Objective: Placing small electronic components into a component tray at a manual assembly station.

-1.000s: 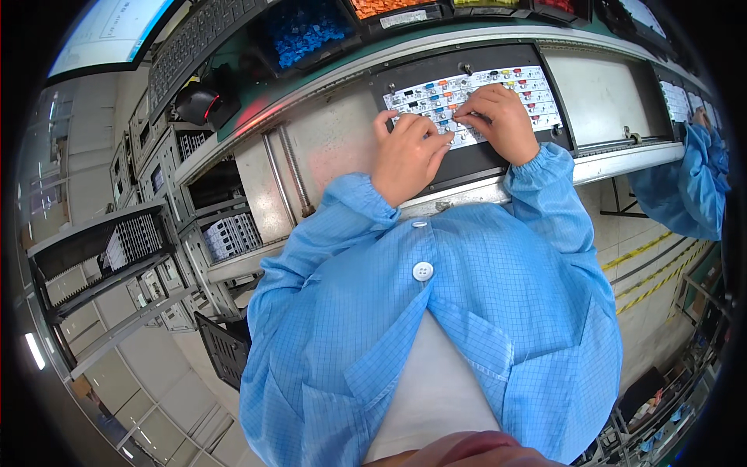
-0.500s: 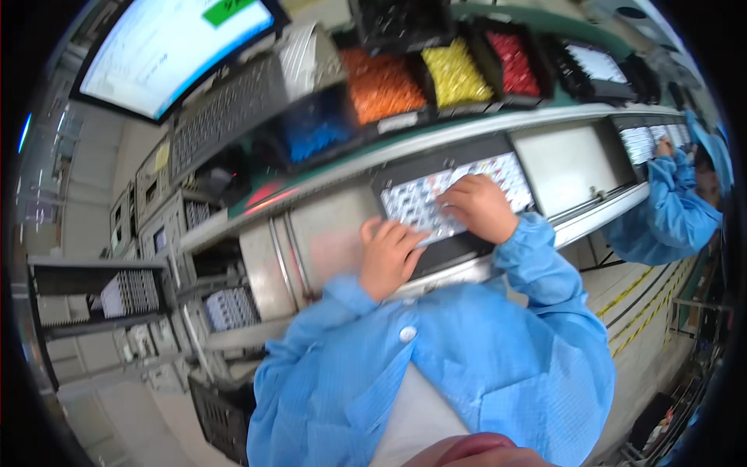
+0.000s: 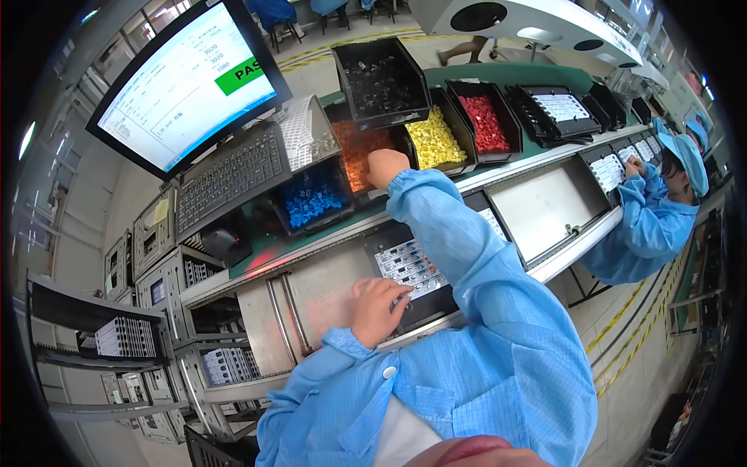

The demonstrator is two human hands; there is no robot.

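A black carrier (image 3: 430,314) with rows of white circuit boards (image 3: 408,268) lies on the line in front of me. My left hand (image 3: 379,311) rests at its near left corner, thumb and fingers loosely spread, with nothing visible in them. My right hand (image 3: 387,166) reaches into the bin of small orange parts (image 3: 359,148); the fingers are down out of sight, so their grip is hidden. My right sleeve covers the middle of the carrier. Small orange spots show among the boards.
Bins of blue parts (image 3: 311,204), yellow parts (image 3: 436,140) and red parts (image 3: 484,123) flank the orange one. A raised black bin (image 3: 381,82) overhangs it. Monitor (image 3: 187,89) and keyboard (image 3: 233,183) stand left. Another person (image 3: 650,218) works at right.
My right hand has left the boards and moved up and left into the orange bin. My left hand has shifted slightly down, staying near the carrier. The view has tilted upward.
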